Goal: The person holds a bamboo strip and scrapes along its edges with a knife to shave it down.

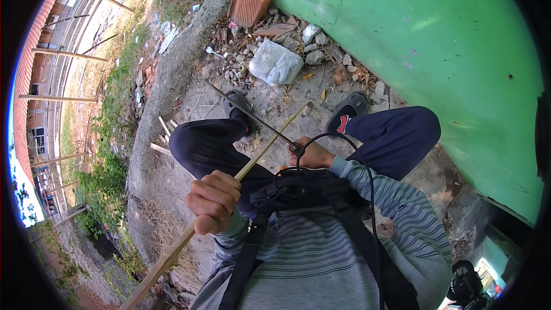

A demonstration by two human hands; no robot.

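Observation:
My left hand is closed in a fist round a long, pale strip of wood or bamboo. The strip slants from the lower left up past my knees, tapering to a thin far end. My right hand grips the handle end of a long knife with a narrow dark blade. That blade points up and left and crosses the strip between my knees; whether they touch I cannot tell. A black cable hangs in front of my right hand and partly covers it.
Between and beyond my shoes lie a pale block, rubble and an orange clay tile. A green wall rises on the right. A low concrete kerb runs along the left, with several cut pieces beside my left knee.

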